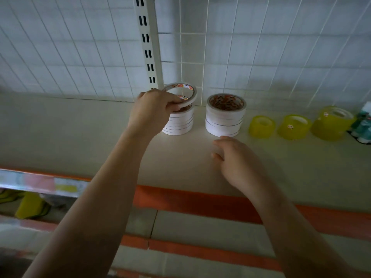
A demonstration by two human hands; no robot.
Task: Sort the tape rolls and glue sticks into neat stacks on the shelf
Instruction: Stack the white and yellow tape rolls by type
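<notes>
Tape rolls stand in two white stacks on the cream shelf [80, 127], close to the wire grid back panel [261, 47]. The left hand [149, 112] pinches one thin tape roll [185, 93] by its rim, thumb and fingers curled around it; the roll is tilted and sits just above the left stack [178, 123], at about 1 o'clock from the hand. I cannot tell if the roll touches the top of the stack. The right hand [233, 159] holds nothing; its fingers are loosely curled and relaxed, and the fingertips are just at the foot of the right stack [224, 117], at 12 o'clock from the hand. If they touch it, the view does not show clearly.

Between the two stacks there is a narrow strip of bare shelf. At 3 o'clock from the right stack, three yellow tape rolls [293, 127] stand in a row, a little apart from each other, and some green-white items [363, 125] lie at the far right edge, too blurred to name. To the left of the left stack the shelf surface is wide and bare. The orange front edge [190, 199] of the shelf passes under both forearms.

Both arms reach forward and up from the bottom of the view, the left one from 7 o'clock and the right one from 5 o'clock.
</notes>
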